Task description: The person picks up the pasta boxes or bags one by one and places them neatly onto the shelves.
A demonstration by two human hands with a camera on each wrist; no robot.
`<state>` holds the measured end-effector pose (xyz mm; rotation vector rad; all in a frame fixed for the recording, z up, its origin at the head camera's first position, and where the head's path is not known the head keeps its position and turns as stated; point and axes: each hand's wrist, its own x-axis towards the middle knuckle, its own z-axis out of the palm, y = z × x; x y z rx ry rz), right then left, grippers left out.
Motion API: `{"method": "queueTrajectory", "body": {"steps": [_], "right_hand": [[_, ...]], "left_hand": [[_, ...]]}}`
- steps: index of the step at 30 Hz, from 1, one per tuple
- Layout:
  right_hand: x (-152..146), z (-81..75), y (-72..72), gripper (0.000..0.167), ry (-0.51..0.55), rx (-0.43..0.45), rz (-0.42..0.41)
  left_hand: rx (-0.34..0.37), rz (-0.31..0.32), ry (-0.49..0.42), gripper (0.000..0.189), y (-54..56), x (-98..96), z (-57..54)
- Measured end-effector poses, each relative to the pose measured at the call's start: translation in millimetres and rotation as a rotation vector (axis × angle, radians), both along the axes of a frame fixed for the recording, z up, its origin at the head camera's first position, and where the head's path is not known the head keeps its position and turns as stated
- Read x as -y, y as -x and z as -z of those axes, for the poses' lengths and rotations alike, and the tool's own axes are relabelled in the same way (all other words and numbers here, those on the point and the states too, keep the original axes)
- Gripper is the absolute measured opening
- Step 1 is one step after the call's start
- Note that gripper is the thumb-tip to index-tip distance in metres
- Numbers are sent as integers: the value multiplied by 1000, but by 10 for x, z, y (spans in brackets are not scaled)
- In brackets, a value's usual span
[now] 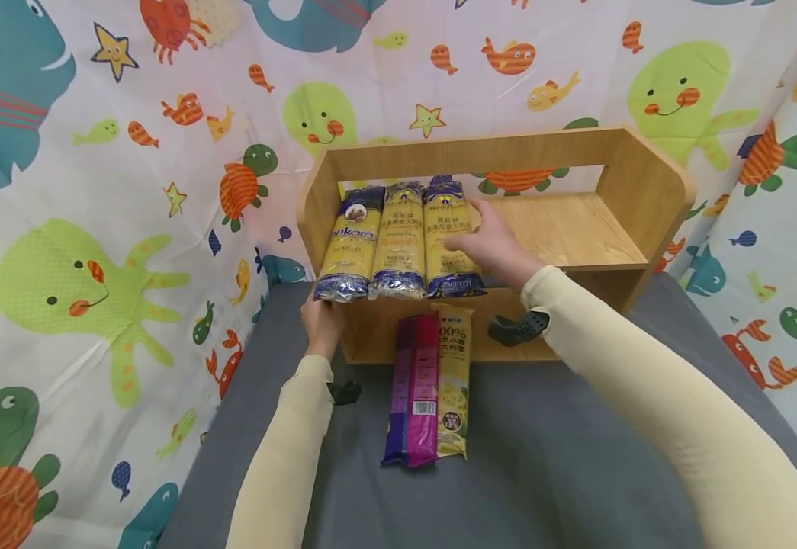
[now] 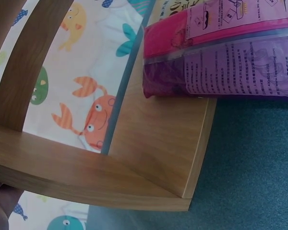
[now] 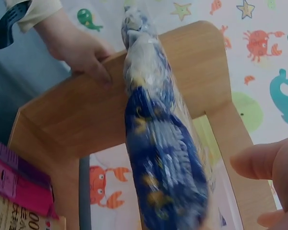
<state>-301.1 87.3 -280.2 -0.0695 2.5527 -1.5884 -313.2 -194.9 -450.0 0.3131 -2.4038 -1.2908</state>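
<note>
Three yellow spaghetti packs with dark blue ends stand side by side at the left of the upper board of a wooden shelf [image 1: 625, 229]: a left pack [image 1: 351, 244], a middle pack [image 1: 400, 236] and a right pack [image 1: 448, 229]. My right hand [image 1: 497, 240] is at the right pack's right edge, thumb across its front; in the right wrist view its thumb and fingers are spread. With my left hand [image 1: 322, 324] I grip the shelf's left side panel, thumb on the inner face in the right wrist view [image 3: 79, 50].
Below, a pink and purple pack [image 1: 415, 389] and a yellow pasta pack [image 1: 454, 381] lie together, reaching from the shelf's lower board onto the grey tabletop [image 1: 522, 457]. Behind hangs a curtain [image 1: 384, 84] printed with sea animals. The upper board extends right of the packs.
</note>
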Motion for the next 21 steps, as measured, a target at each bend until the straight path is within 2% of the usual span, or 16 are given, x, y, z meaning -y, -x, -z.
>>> {"method": "queueTrajectory", "body": {"steps": [6,13,21], "right_hand": [[-212,13,-98,90,36,17,-39],[-574,95,-288,81,21,32,-98],[-1104,287,-509,72,74,50,-83]], "left_hand": [[-4,3,10,43,-10,-7,-25],[-22,5,-6,40,-13,2,-2],[9,12,-21,41,-13,5,-10]]}}
